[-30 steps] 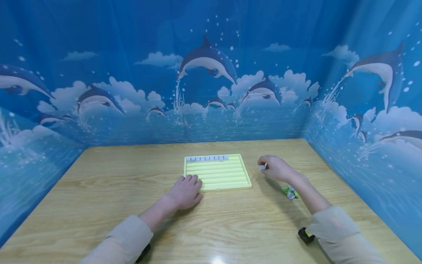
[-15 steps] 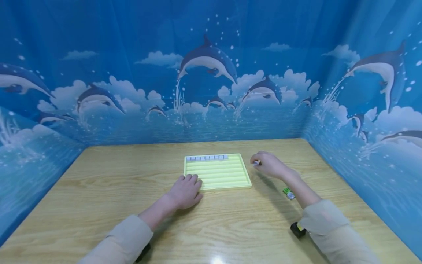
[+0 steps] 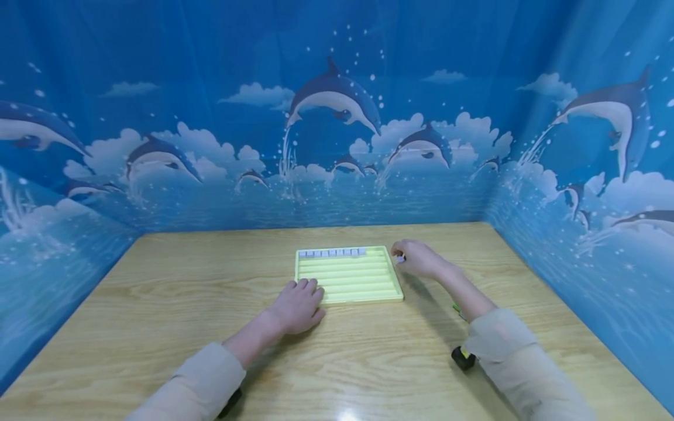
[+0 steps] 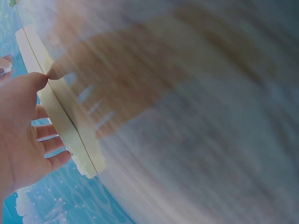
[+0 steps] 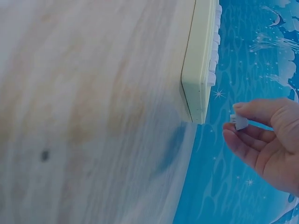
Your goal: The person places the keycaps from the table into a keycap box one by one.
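Observation:
My right hand [image 3: 418, 259] pinches a small white keycap [image 5: 241, 122] between thumb and fingertips, just beyond the right edge of a pale yellow-green ridged tray [image 3: 363, 286]. The right wrist view shows the keycap tilted, its wider end outward, above the tabletop. A row of white keycaps [image 3: 332, 252] fills most of the tray's far groove, with a gap at its right end. My left hand [image 3: 297, 307] rests at the tray's near left corner. Its fingers [image 4: 52, 143] lie fairly straight across the edge, and the thumb touches the near wall.
Partly hidden by the right forearm, a green piece [image 3: 456, 307] lies on the wooden table [image 3: 184, 292]. A blue dolphin-printed curtain [image 3: 237, 146] closes off the back and sides. A dark wrist device [image 3: 463, 358] sits beneath the right sleeve.
My right hand has moved left toward the tray's upper right corner, carrying the keycap. The forearm now covers more of the loose pieces. My left hand and the tray stay put.

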`<state>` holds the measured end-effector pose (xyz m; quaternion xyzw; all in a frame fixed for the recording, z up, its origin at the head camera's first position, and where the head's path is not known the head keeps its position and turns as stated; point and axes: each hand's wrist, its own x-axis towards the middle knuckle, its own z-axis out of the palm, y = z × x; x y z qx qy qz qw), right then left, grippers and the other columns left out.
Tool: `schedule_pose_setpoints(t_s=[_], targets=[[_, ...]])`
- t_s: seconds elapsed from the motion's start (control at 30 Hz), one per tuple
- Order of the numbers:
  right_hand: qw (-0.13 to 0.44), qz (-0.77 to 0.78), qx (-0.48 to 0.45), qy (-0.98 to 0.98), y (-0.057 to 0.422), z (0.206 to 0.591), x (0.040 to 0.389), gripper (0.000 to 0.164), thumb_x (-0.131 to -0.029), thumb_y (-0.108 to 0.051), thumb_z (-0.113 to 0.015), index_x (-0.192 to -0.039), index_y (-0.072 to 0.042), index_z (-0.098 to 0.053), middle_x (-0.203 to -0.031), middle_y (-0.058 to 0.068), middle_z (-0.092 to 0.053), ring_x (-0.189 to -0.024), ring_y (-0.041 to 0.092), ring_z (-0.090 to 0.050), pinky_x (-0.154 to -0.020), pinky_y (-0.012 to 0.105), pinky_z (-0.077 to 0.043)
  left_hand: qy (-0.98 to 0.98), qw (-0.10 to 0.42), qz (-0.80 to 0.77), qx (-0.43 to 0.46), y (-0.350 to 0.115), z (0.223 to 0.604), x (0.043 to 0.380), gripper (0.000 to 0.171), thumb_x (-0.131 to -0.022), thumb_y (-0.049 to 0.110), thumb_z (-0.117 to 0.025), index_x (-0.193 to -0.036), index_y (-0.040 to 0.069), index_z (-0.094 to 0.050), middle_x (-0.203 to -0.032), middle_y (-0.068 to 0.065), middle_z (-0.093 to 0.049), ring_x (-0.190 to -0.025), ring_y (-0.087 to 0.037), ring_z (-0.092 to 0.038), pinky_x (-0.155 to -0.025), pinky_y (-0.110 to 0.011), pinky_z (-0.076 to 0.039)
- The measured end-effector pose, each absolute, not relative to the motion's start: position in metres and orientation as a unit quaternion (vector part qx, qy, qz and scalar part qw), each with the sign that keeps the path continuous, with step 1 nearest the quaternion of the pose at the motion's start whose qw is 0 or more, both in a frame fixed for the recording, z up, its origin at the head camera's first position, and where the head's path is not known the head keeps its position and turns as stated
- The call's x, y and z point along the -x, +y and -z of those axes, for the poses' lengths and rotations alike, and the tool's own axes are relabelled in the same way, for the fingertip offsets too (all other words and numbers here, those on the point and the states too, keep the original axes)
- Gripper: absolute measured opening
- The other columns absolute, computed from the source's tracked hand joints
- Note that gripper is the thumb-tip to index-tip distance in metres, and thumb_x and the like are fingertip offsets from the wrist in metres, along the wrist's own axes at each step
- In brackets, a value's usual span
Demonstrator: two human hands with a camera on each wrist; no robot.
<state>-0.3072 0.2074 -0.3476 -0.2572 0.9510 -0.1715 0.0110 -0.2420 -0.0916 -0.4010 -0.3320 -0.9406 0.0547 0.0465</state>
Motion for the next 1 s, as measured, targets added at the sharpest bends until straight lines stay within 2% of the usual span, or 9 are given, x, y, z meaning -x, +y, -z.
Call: schedule_pose_setpoints(t_s=[0.2,0.27,0.37,0.5,1.0], targets=[[0.018,0.189,0.248,0.950,0.202,0.347,0.317,0.014,-0.085,0.004,-0.055,-0.095,0.003,-0.064,-0.083,0.009,-0.060,-0.074,0.020,-0.051,-0.065,0.035,-0.042,-0.940,0.047,-0.062,0.333,-0.092,0.401,0.242,0.044,-0.094,0.040,-0.047,-0.119,0.005,-0.054,-0.112,-0.011,-0.050,-0.105,-0.026,-0.048,-0.088,-0.041,-0.041],[0.018,0.189,0.246,0.950,0.201,0.348,0.320,0.016,-0.084,0.004,-0.054,-0.096,0.003,-0.065,-0.086,0.008,-0.062,-0.078,0.021,-0.054,-0.069,0.036,-0.045,-0.940,0.047,-0.063,0.333,-0.091,0.400,0.242,0.044,-0.094,0.040,-0.047,-0.119,0.005,-0.055,-0.110,-0.010,-0.050,-0.104,-0.025,-0.048,-0.088,-0.041,-0.041],[0.021,0.194,0.240,0.951,0.198,0.350,0.326,0.024,-0.082,0.005,-0.054,-0.104,0.004,-0.065,-0.098,0.012,-0.064,-0.093,0.027,-0.058,-0.079,0.041,-0.048,-0.940,0.046,-0.061,0.332,-0.091,0.400,0.241,0.043,-0.094,0.040,-0.047,-0.117,0.005,-0.055,-0.109,-0.010,-0.050,-0.103,-0.025,-0.048,-0.087,-0.041,-0.041],[0.025,0.201,0.238,0.950,0.194,0.353,0.334,0.027,-0.084,0.006,-0.052,-0.108,0.005,-0.063,-0.103,0.015,-0.063,-0.099,0.031,-0.056,-0.082,0.042,-0.048,-0.941,0.047,-0.054,0.331,-0.092,0.399,0.241,0.044,-0.093,0.040,-0.049,-0.118,0.004,-0.055,-0.110,-0.011,-0.051,-0.104,-0.026,-0.049,-0.089,-0.042,-0.041],[0.035,0.196,0.215,0.956,0.172,0.361,0.363,0.019,-0.087,-0.002,-0.060,-0.104,0.005,-0.063,-0.094,0.012,-0.063,-0.087,0.023,-0.058,-0.073,0.035,-0.050,-0.941,0.043,-0.057,0.330,-0.092,0.398,0.239,0.044,-0.094,0.040,-0.047,-0.118,0.004,-0.054,-0.109,-0.010,-0.050,-0.103,-0.025,-0.048,-0.088,-0.041,-0.041]])
